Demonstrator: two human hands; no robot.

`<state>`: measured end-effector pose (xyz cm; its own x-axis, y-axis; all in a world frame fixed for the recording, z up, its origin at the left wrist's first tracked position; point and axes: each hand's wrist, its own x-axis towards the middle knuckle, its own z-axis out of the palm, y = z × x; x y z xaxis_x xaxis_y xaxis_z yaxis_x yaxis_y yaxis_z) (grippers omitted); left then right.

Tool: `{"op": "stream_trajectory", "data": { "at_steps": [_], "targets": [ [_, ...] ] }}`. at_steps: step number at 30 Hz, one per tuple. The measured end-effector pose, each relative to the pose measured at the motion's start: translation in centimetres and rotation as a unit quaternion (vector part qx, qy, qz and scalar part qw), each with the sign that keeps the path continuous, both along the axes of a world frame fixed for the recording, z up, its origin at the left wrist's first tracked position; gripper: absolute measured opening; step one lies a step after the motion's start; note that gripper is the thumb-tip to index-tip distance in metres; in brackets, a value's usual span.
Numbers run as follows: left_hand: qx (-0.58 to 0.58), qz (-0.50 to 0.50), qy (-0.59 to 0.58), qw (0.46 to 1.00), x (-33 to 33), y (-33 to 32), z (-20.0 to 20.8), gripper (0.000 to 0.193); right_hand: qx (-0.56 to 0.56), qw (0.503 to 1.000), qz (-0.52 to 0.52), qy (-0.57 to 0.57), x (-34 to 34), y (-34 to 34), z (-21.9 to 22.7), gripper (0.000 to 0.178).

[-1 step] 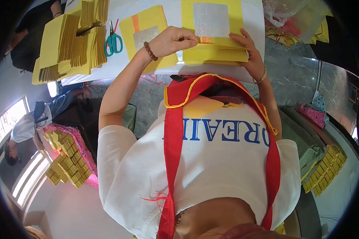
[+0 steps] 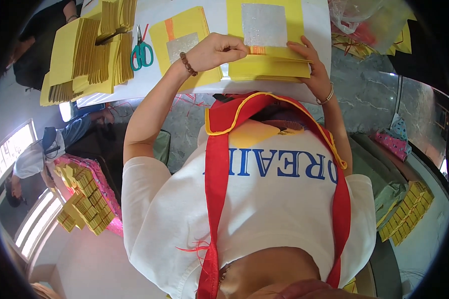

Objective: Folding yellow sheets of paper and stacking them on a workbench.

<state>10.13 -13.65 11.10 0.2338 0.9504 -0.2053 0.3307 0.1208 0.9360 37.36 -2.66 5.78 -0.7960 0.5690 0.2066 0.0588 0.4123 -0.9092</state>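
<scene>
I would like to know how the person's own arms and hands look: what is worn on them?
The left hand has a brown beaded bracelet at its wrist; the right hand, a thin, pale bangle at its wrist. Neither wears a glove. The forearms are bare, and the white short sleeves end near the elbows.

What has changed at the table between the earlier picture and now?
Nothing visibly changed. The left hand stays curled by the orange strip, the right hand at the right edge of the folded yellow sheet; the teal-handled scissors lie as before.
</scene>
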Motion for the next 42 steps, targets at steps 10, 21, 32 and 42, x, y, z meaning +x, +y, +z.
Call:
{"op": "stream_trajectory", "data": {
  "at_steps": [10,21,32,42],
  "targets": [
    [-0.011,-0.006,0.003,1.0,-0.1,0.2,0.2,0.018,-0.006,1.0,0.0,0.004,-0.1,0.1,-0.3,0.066],
    [0.004,0.024,0.025,0.999,0.1,-0.3,0.5,0.018,-0.003,1.0,-0.016,-0.014,0.1,0.0,-0.1,0.069],
    [0.027,-0.022,0.042,0.999,0.2,-0.6,0.1,0.014,-0.051,0.998,-0.031,-0.003,-0.1,-0.2,0.3,0.067],
    [0.209,-0.043,0.09,0.973,1.2,-1.4,0.2,0.013,-0.018,0.999,-0.046,-0.02,-0.2,-0.3,0.4,0.055]
  ]
}}
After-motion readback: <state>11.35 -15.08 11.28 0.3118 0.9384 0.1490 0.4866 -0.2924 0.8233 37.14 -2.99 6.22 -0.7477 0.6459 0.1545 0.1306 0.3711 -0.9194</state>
